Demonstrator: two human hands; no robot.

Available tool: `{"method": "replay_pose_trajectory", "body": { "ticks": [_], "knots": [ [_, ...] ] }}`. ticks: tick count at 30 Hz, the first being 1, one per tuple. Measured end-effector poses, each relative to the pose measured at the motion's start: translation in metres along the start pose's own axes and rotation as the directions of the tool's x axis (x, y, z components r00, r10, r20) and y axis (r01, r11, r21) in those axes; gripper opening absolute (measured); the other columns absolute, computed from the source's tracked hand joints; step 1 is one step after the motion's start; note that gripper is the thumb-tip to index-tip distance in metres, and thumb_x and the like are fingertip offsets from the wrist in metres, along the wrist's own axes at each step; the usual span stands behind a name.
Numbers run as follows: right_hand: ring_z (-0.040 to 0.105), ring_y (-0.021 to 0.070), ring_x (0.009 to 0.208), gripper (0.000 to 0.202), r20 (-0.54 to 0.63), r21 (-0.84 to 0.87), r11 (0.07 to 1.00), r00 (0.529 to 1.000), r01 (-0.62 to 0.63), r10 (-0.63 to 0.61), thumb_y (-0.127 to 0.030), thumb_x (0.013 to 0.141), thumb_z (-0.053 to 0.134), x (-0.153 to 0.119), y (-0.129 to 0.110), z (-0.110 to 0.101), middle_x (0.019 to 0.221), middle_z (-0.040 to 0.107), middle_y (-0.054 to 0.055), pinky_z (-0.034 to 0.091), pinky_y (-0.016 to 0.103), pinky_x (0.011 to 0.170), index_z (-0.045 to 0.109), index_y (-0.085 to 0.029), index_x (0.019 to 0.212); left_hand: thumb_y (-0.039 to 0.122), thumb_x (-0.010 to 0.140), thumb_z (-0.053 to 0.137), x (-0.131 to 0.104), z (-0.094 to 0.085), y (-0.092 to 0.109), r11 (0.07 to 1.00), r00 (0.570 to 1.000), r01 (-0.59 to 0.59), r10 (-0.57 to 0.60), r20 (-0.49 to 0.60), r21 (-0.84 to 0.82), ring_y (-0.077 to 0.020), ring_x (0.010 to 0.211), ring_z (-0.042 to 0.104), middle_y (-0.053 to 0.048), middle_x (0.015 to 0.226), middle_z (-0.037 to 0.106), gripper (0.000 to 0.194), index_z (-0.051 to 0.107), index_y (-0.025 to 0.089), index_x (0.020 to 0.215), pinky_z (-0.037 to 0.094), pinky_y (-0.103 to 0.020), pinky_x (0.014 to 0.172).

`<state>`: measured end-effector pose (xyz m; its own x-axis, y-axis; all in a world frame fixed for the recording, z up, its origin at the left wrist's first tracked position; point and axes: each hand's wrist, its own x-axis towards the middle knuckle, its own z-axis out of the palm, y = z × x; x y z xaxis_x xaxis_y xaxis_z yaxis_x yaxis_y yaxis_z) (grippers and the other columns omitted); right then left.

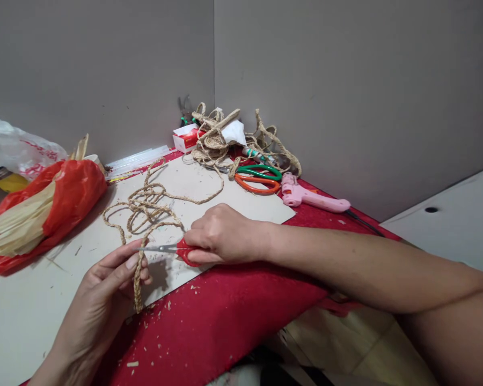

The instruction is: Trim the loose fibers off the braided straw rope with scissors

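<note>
My left hand point(108, 289) pinches a braided straw cord point(137, 289) between thumb and fingers; its thicker end hangs down below the thumb. In my right hand point(221, 234) is a small pair of red-handled scissors point(185, 252), my fingers closed around the handles. The scissors' blades point left and lie against the cord just above my left thumb. Whether the blades have cut into it I cannot tell. From there the cord runs up into a loose tangle on the pale board point(64, 305).
Pale dried strips point(24, 220) lie in a red plastic bag point(80, 185) at the left. Along the back are more braided cord point(213, 136), a red-and-white box point(185, 138), green-and-orange-handled scissors point(260, 187) and a pink glue gun point(314, 197). Scraps dot the red cloth point(209, 332).
</note>
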<state>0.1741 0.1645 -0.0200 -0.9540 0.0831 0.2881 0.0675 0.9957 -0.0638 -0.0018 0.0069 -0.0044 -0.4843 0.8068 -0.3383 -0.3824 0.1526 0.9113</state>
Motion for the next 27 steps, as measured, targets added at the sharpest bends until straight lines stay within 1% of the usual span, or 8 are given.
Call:
{"method": "replay_pose_trajectory", "body": {
  "ticks": [4,6,8,11,14,19,22,27],
  "knots": [
    [0.054,0.0111,0.058,0.038,-0.068,0.011,0.993,0.99,-0.121,0.122,-0.046,0.088,0.044,0.0,0.001,-0.003,0.069,0.068,0.002,0.016,0.026,0.052,0.066,-0.017,0.076,0.018,0.053,0.086,-0.005,0.004,0.003,1.0,1.0,0.01,-0.01,0.006,0.011,-0.011,0.054,0.061,-0.005,0.067,0.068,0.045,0.075,0.015,0.096,0.049,-0.016,0.053],
    [0.054,0.0118,0.059,0.038,-0.059,0.014,0.983,0.982,-0.181,0.181,-0.049,0.084,0.047,0.0,0.0,-0.005,0.07,0.069,0.003,0.017,0.025,0.053,0.067,-0.018,0.078,0.018,0.053,0.086,-0.007,0.007,0.004,1.0,1.0,0.027,-0.027,0.004,0.014,-0.0105,0.054,0.061,-0.005,0.067,0.068,0.047,0.075,0.015,0.098,0.048,-0.015,0.053],
    [0.055,0.0127,0.059,0.038,-0.039,0.01,0.978,0.977,-0.207,0.207,-0.051,0.081,0.049,0.0,-0.002,-0.007,0.071,0.069,0.003,0.017,0.025,0.053,0.068,-0.018,0.081,0.019,0.053,0.086,-0.008,0.009,0.004,1.0,1.0,0.026,-0.026,0.003,0.013,-0.0109,0.055,0.062,-0.005,0.067,0.068,0.046,0.075,0.016,0.098,0.049,-0.016,0.053],
    [0.056,0.0138,0.06,0.041,-0.035,-0.015,0.976,0.976,-0.218,0.217,-0.053,0.08,0.048,-0.001,-0.006,-0.007,0.072,0.069,0.005,0.016,0.027,0.053,0.068,-0.018,0.084,0.019,0.052,0.087,-0.007,0.007,0.002,1.0,1.0,0.02,-0.02,0.008,0.0,-0.0123,0.055,0.063,-0.006,0.071,0.07,0.046,0.075,0.016,0.096,0.051,-0.018,0.055],
    [0.056,0.0138,0.06,0.041,-0.011,-0.049,0.973,0.974,-0.226,0.226,-0.053,0.081,0.048,-0.001,-0.009,-0.007,0.073,0.07,0.006,0.014,0.027,0.053,0.069,-0.018,0.085,0.017,0.051,0.087,-0.004,0.004,0.0,0.999,0.999,0.048,-0.048,0.022,-0.006,-0.0144,0.054,0.065,-0.007,0.072,0.072,0.044,0.076,0.016,0.093,0.053,-0.021,0.054],
    [0.053,0.0114,0.057,0.038,0.084,-0.097,0.971,0.97,-0.22,0.228,-0.046,0.09,0.045,0.002,-0.006,-0.01,0.074,0.071,0.006,0.012,0.027,0.053,0.069,-0.017,0.085,0.019,0.054,0.086,-0.002,0.001,-0.002,0.999,0.999,0.036,-0.036,-0.024,0.025,-0.0141,0.053,0.065,-0.006,0.074,0.073,0.047,0.074,0.018,0.1,0.053,-0.021,0.053],
    [0.052,0.0101,0.057,0.035,0.057,-0.054,0.968,0.967,-0.246,0.249,-0.042,0.091,0.044,0.003,-0.004,-0.011,0.074,0.07,0.004,0.014,0.027,0.052,0.069,-0.018,0.084,0.021,0.058,0.084,-0.003,-0.002,-0.003,0.997,1.0,0.001,0.001,-0.021,0.071,-0.0126,0.054,0.064,-0.005,0.078,0.072,0.05,0.072,0.019,0.106,0.052,-0.02,0.053],
    [0.05,0.0101,0.056,0.037,0.001,0.035,0.976,0.977,-0.213,0.213,-0.049,0.085,0.049,0.0,-0.006,-0.009,0.069,0.069,0.003,0.014,0.026,0.052,0.068,-0.018,0.078,0.022,0.06,0.083,-0.005,-0.004,-0.005,0.996,1.0,0.017,-0.016,-0.004,0.09,-0.0127,0.055,0.064,-0.004,0.079,0.071,0.049,0.071,0.021,0.108,0.051,-0.02,0.052]
  ]
}}
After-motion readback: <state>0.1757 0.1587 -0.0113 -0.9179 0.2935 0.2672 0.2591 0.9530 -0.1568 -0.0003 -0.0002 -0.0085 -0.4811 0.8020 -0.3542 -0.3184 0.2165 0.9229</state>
